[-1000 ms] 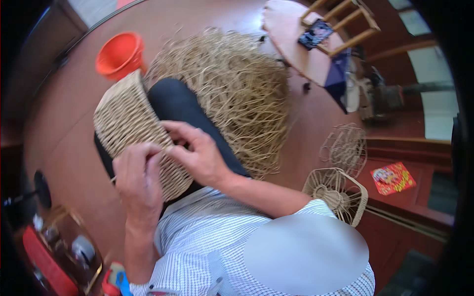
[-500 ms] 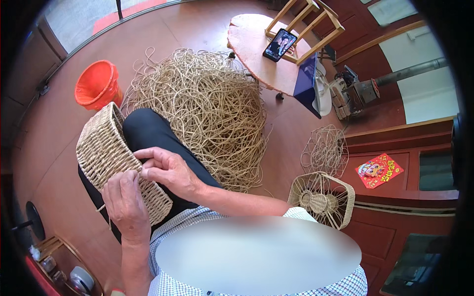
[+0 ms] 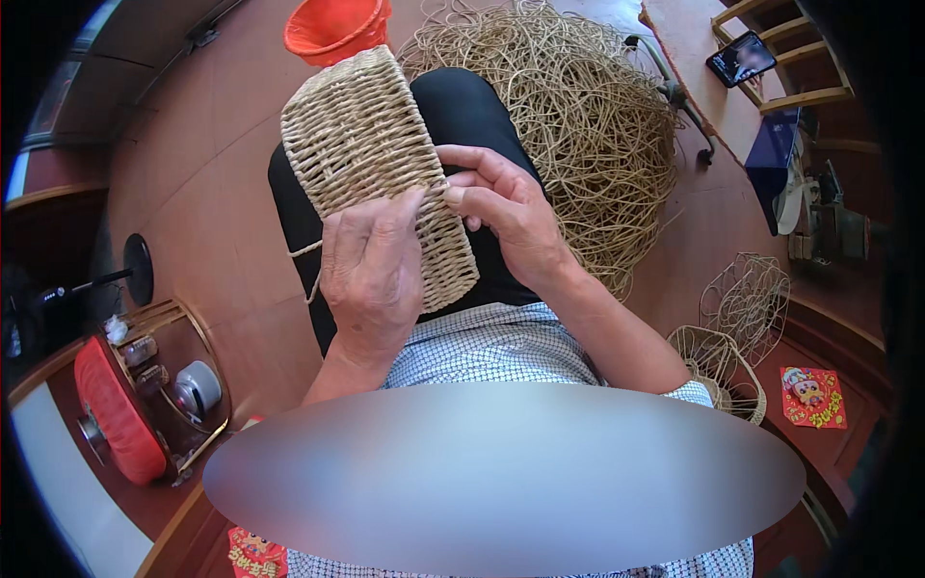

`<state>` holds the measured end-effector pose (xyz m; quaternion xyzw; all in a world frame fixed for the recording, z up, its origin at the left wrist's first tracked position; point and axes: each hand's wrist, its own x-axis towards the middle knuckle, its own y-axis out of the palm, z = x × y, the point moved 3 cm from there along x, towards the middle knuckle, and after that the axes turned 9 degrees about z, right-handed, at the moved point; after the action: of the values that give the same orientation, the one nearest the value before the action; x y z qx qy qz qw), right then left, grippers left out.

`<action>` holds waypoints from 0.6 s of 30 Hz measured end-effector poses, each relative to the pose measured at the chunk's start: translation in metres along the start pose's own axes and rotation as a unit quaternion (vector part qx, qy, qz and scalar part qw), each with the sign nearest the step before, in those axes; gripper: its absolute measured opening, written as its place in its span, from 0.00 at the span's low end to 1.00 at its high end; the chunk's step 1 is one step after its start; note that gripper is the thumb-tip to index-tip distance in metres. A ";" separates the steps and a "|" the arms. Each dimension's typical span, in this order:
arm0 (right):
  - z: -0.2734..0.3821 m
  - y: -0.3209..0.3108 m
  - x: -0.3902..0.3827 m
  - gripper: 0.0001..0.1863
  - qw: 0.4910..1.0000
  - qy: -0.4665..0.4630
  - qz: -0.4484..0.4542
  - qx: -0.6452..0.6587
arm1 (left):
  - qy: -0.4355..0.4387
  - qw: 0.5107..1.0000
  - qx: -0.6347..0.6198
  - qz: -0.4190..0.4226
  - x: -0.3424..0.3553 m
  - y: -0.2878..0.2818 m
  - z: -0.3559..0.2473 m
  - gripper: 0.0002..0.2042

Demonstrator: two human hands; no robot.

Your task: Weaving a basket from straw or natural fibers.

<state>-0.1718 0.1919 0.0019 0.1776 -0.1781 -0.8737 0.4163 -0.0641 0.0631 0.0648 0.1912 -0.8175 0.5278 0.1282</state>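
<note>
A woven basket (image 3: 356,116) of pale straw-coloured cord lies on its side across my black-trousered lap (image 3: 453,101), with a loose cord (image 3: 304,249) sticking out at its left. My left hand (image 3: 376,265) is bent against the basket's lower middle, thumb and fingers closed at the weave; whether a strand is between its fingertips is too small to tell. My right hand (image 3: 506,207) grips the basket's right edge, thumb on top near the left fingertips, fingers curled toward the edge.
A heap of loose cord (image 3: 578,135) lies beyond my knees, beside an orange bin (image 3: 328,29). At right are a wooden table (image 3: 699,77) with a phone (image 3: 740,58) and stool frame, and an open-frame basket (image 3: 747,400). At lower left stands a trolley (image 3: 183,337) with a red cushion.
The camera view has shifted, so the room appears rotated and moved. Both my hands remain at the basket's weave, and the basket now shows more of its flat woven side.
</note>
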 end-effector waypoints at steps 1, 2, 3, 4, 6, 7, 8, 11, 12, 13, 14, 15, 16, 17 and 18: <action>0.000 0.001 0.000 0.26 1.000 -0.001 0.002 -0.002 | 0.002 1.000 -0.016 -0.015 0.000 -0.002 0.000 0.13; 0.000 0.001 -0.001 0.26 1.000 -0.002 0.002 -0.001 | 0.002 1.000 -0.015 -0.014 0.000 -0.002 0.001 0.13; 0.000 0.002 -0.001 0.26 1.000 0.000 -0.001 -0.003 | -0.005 0.999 -0.029 -0.012 -0.001 -0.004 0.004 0.13; 0.000 0.003 -0.001 0.26 1.000 0.002 -0.003 -0.006 | -0.011 0.999 -0.043 -0.010 -0.001 -0.005 0.005 0.12; 0.001 0.004 -0.001 0.26 1.000 0.001 -0.002 -0.006 | -0.005 0.999 -0.037 -0.009 0.000 -0.006 0.007 0.12; 0.001 0.004 -0.001 0.26 1.000 0.001 -0.001 -0.007 | 0.002 0.999 -0.031 -0.007 0.001 -0.006 0.006 0.11; 0.001 0.005 -0.001 0.26 1.000 0.000 -0.001 -0.006 | 0.002 0.999 -0.031 -0.007 0.002 -0.007 0.005 0.11; 0.001 0.006 -0.001 0.26 1.000 -0.002 -0.001 0.009 | -0.008 1.000 -0.006 0.000 0.005 -0.007 0.000 0.09; 0.001 0.006 0.000 0.26 1.000 -0.006 0.000 0.014 | -0.004 1.000 -0.005 -0.004 0.005 -0.007 0.000 0.09; 0.001 0.006 0.000 0.26 1.000 -0.009 0.001 0.018 | 0.000 1.000 -0.004 -0.009 0.005 -0.007 -0.001 0.09; 0.001 0.005 0.001 0.26 1.000 -0.009 0.001 0.019 | 0.001 1.000 -0.004 -0.008 0.005 -0.006 0.000 0.09; 0.000 0.005 0.001 0.26 1.000 -0.009 0.002 0.019 | 0.000 1.000 -0.010 0.000 0.005 -0.005 0.001 0.09; 0.000 0.005 0.001 0.26 1.000 -0.009 0.003 0.019 | 0.000 1.000 -0.016 0.009 0.005 -0.005 0.002 0.10; 0.000 0.004 0.001 0.26 1.000 -0.009 0.003 0.019 | -0.001 1.000 -0.016 0.009 0.005 -0.005 0.002 0.10; 0.000 0.004 0.000 0.26 1.000 -0.008 0.004 0.018 | 0.001 1.000 -0.008 0.019 0.007 -0.005 0.002 0.11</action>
<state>-0.1697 0.1895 0.0035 0.1777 -0.1982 -0.8700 0.4150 -0.0683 0.0582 0.0707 0.1738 -0.8250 0.5240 0.1207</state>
